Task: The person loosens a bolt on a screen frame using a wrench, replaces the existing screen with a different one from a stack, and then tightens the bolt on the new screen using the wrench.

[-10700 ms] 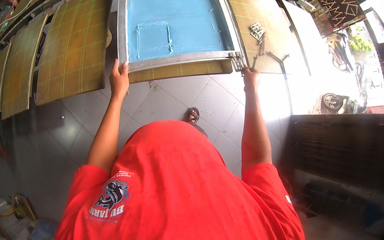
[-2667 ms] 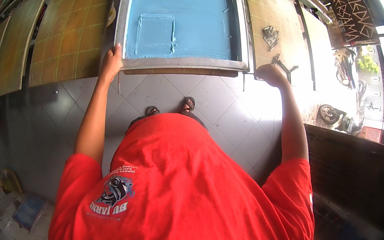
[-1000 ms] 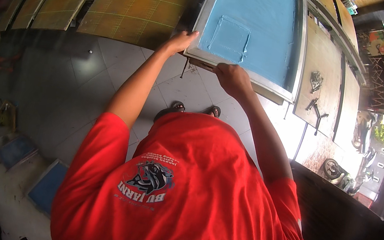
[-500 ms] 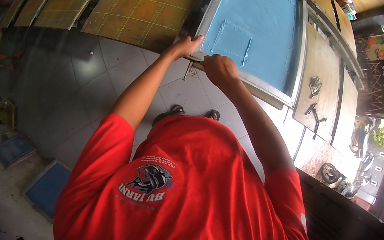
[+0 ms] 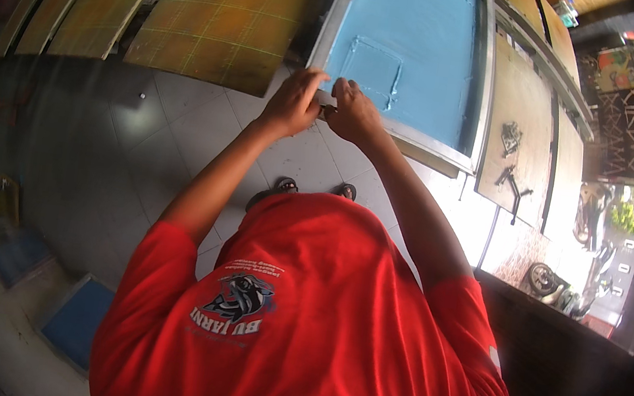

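Two bare hands, a left hand [image 5: 295, 103] and a right hand [image 5: 354, 112], count alongside one blue screen [image 5: 430, 41] in one metal frame [image 5: 483, 76]. Also pictured: one red shirt [image 5: 334, 312], two sandals [image 5: 285, 183], two clusters of metal hardware [image 5: 511, 137], two pale boards [image 5: 528, 98] in the right-hand near row, at least three brown boards [image 5: 225, 14] at left, and two blue panels [image 5: 81, 319] at lower left.

Near left corner of screen-printing frame [image 5: 413, 42] largely hidden behind left hand [image 5: 291, 106] and right hand [image 5: 355, 112]; exact contact of fingers [image 5: 310, 81] there too covered to tell. Frame's far end cut off by top edge; grid-marked board [image 5: 225, 14] likewise. Metal hardware [image 5: 510, 139] on pale board [image 5: 516, 88] too small to identify. Blue panel [image 5: 79, 323], lower left, blurred, partly behind red shirt [image 5: 334, 312]. Sandalled feet [image 5: 287, 184] mostly hidden behind shirt.
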Tool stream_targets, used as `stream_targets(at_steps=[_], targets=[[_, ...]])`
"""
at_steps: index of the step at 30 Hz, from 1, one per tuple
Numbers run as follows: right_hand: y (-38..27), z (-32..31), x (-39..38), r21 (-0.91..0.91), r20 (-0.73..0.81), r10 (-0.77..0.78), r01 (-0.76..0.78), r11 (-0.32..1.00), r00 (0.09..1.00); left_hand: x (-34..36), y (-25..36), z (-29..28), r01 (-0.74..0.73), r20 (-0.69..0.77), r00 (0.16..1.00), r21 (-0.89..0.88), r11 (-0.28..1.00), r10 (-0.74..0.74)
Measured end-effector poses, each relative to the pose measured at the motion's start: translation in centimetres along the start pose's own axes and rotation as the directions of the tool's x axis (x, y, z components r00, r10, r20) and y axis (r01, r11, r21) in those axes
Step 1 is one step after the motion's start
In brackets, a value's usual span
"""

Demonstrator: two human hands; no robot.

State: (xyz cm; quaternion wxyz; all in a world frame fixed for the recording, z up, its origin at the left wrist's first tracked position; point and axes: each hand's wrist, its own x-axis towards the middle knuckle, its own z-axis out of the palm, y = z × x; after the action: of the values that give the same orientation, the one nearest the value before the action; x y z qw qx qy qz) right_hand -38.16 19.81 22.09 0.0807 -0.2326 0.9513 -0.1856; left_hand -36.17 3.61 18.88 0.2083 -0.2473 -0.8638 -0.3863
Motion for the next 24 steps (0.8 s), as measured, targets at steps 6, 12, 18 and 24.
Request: stream_targets(at_steps=[6,12,18,24], targets=[[4.0,1.6,0.6,0.319,-0.184,-0.273,0.32,0.892,0.944,0.4,1.8,2.6,0.158,0.32,0.934,0.021,0.987,-0.156],[4.8,1.8,-0.6,0.357,-0.307,-0.295,0.397,0.846,0.905,1.0,0.0,4.2,0.022,0.326,0.945,0.003,1.0,-0.021],[5.2,2.8,-1.3,0.342,-0.378,-0.23,0.366,0.866,0.897,1.9,0.7,4.0,0.033,0.346,0.937,0.071,0.997,-0.056],[8.5,-1.1,-5.3,0.27,-0.552,0.081,0.086,0.959,0.83,2.6,1.6,3.2,-0.07,0.333,0.941,0.034,0.997,0.055]])
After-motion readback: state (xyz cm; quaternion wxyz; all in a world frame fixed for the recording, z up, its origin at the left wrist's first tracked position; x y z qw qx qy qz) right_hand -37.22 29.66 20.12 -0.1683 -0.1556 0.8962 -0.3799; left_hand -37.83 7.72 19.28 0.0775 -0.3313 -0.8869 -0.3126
